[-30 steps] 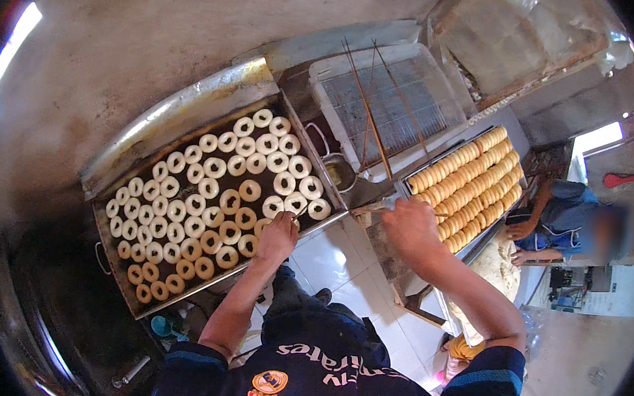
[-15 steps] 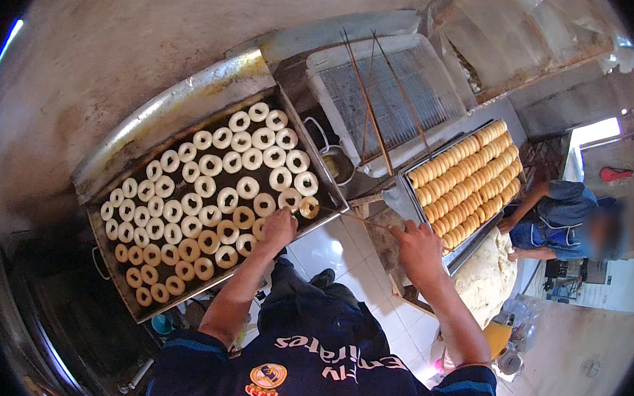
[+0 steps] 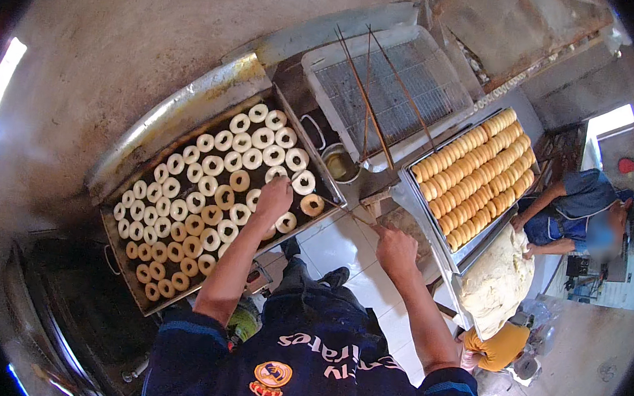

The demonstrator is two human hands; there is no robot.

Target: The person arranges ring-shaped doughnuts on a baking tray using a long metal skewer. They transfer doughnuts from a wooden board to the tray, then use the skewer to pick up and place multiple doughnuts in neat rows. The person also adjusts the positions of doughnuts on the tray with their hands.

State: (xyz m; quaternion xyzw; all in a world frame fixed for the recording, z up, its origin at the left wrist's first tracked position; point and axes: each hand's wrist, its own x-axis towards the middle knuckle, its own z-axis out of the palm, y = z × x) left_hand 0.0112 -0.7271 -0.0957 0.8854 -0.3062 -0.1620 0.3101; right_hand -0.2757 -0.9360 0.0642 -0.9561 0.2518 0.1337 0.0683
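Pale and tan dough rings lie in rows in a large rectangular metal pan on my left. My left hand is closed above the rings toward the pan's right end; what its fingers grip is hidden. Just past the pan's right corner, my right hand is closed around a thin stick that slants left over the pan's edge. A tan ring lies in that corner, beside a pale ring.
Beyond the pan, long thin rods lean across a white crate with a wire rack. A small pot stands beside it. On the right are a tray of golden rings, a large dough mass and a person handling it.
My left hand has moved farther over the pan, away from me. Several rings in the middle that looked pale now look tan. My right hand has shifted slightly left, and the view has shifted.
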